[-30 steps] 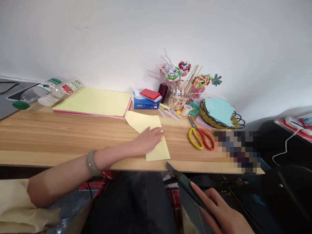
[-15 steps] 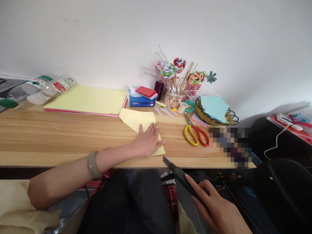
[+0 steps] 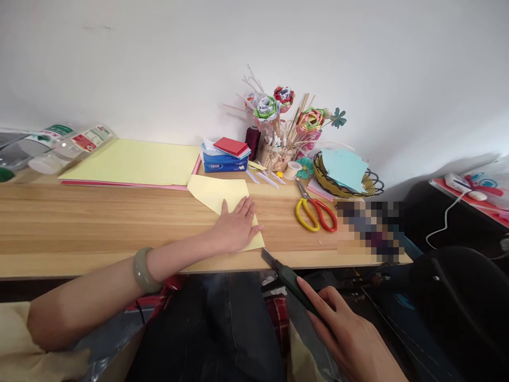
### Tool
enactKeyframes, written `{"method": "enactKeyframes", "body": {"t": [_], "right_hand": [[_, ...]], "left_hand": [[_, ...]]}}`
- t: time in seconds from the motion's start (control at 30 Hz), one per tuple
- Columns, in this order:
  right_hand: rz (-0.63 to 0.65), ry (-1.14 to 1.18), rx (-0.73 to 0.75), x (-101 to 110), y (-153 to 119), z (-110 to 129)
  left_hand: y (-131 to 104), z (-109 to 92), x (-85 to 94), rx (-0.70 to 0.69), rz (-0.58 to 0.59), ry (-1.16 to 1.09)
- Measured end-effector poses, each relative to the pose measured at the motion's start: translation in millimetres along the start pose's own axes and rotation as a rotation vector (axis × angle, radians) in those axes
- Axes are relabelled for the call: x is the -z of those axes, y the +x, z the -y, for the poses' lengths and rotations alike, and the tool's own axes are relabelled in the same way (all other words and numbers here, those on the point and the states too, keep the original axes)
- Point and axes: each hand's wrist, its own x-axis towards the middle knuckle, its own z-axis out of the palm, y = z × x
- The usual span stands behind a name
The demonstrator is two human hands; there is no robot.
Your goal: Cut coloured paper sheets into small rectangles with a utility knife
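Note:
My left hand [image 3: 237, 227] lies flat with fingers spread on a folded sheet of pale yellow paper [image 3: 214, 192], pressing it to the wooden table. Part of the sheet is hidden under the palm. In my right hand [image 3: 344, 331] is a dark green utility knife [image 3: 295, 287], gripped by its handle. Its blade is out and points at the near right corner of the paper, very close to it; whether they touch I cannot tell. Scissors [image 3: 315, 212] with one yellow and one red handle lie to the right of the paper.
A stack of large yellow sheets [image 3: 139, 162] lies at back left, beside plastic bottles [image 3: 85, 140]. Behind the paper are a blue tissue pack [image 3: 225, 163] with red cards [image 3: 231, 145], paper flowers [image 3: 267, 107] and a basket [image 3: 340, 189] of light blue sheets. The table's front edge runs below my hands.
The knife blade has come slightly nearer to the paper's corner. My left hand stays on the sheet. The whole view has shifted a little.

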Motion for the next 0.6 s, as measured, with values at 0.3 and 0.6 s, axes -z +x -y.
{"method": "enactKeyframes", "body": {"t": [0.3, 0.6], "right_hand": [[-0.05, 0.041, -0.031, 3.2, 5.0, 8.1], [-0.076, -0.035, -0.037, 8.2, 9.5, 23.2]], "left_hand": [[-0.5, 0.3, 1.9, -0.012, 0.014, -0.003], [-0.9, 0.5, 2.7, -0.014, 0.024, -0.007]]}}
